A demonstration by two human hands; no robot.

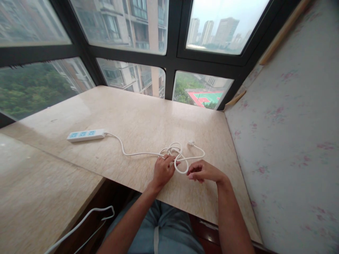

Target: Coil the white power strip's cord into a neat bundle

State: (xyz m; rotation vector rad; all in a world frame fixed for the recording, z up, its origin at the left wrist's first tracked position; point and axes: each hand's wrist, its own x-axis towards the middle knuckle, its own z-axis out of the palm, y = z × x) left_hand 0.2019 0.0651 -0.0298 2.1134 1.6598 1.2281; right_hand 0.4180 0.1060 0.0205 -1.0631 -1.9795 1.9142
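Close before you on the desk (137, 116), your left grip (164, 168) has its fingers on the near side of the looped white cord (140, 153); whether they clamp it I cannot tell. Just right of it, your right grip (201, 171) has its fingers curled beside the front loop (181, 173), and contact there is unclear too. You seem to be at the step of arranging those loops, so the next move calls for a sure pinch from the right while the left steadies the bundle. Just beyond your right grip lies the plug (191, 143), loose; farther out, well left of your left grip, the power strip (86, 136) lies sockets up
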